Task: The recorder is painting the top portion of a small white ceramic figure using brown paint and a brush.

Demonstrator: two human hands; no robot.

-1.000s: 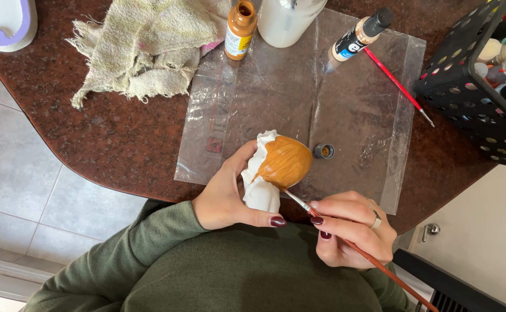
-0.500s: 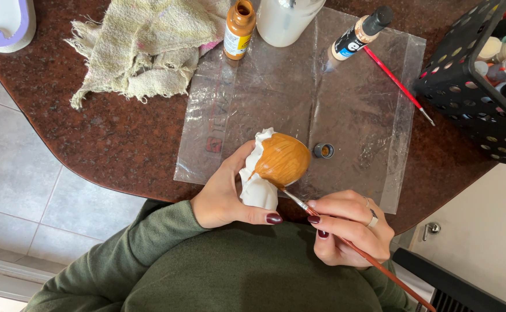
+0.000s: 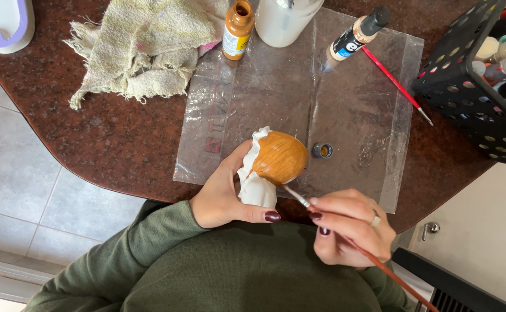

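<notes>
Centrally, clear plastic sheet (image 3: 345, 104) lay beneath both grips. Left hand (image 3: 224, 193) clasped white figurine with orange-brown dome (image 3: 277, 157); right hand (image 3: 351, 228) pinched thin paintbrush (image 3: 380, 267), its tip touching the dome's underside. Small cap (image 3: 322, 151) sat just beside.

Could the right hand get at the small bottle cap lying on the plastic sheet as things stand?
Probably yes: the cap lies bare on the sheet just beyond the right hand, though that hand grips a paintbrush.
</notes>
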